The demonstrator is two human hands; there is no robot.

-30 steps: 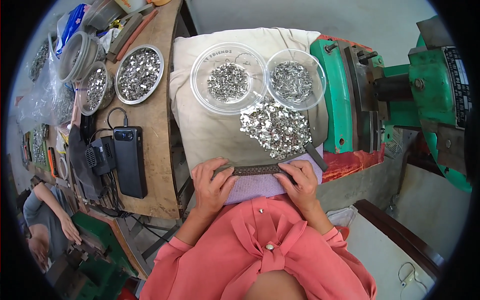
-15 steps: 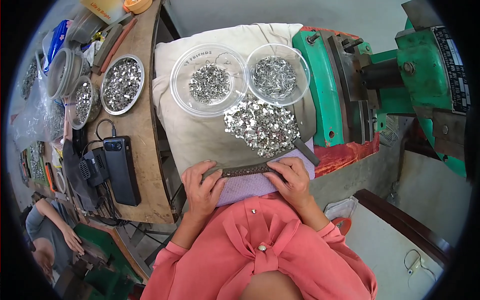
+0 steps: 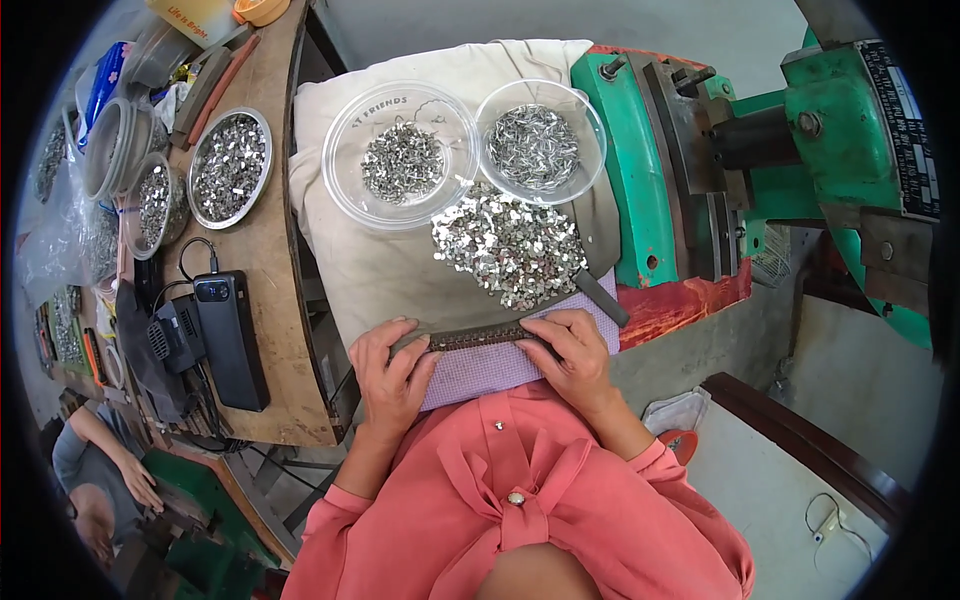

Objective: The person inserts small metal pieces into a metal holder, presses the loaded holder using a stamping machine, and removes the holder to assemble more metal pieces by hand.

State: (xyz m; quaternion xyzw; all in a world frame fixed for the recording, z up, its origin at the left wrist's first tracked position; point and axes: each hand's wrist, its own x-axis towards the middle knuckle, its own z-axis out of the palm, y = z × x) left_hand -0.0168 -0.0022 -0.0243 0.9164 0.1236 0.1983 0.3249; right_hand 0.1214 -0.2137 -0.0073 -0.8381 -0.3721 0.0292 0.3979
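Between my hands, close to my body, lies a dark narrow bar (image 3: pixel 476 338) with a row of small slots or teeth along it. My left hand (image 3: pixel 386 372) pinches its left end between thumb and fingers. At the opposite end my right hand (image 3: pixel 577 362) grips it the same way. Under the bar is a purple textured cloth (image 3: pixel 468 382). Just beyond it, a heap of small shiny metal pieces (image 3: pixel 512 245) sits on the beige cloth (image 3: pixel 335 262). Whether the bar's slots hold any pieces is too small to tell.
Behind the heap stand two clear round tubs, the left tub (image 3: pixel 342 197) and right tub (image 3: pixel 598 150), both with metal bits. A short dark bar (image 3: pixel 602 300) lies right of the heap, near a green machine (image 3: pixel 640 225). At left, a wooden table (image 3: pixel 290 390) holds a black power bank (image 3: pixel 232 345).
The scene sits slightly further left in the picture. Both hands keep their hold on the slotted bar, with little visible movement.
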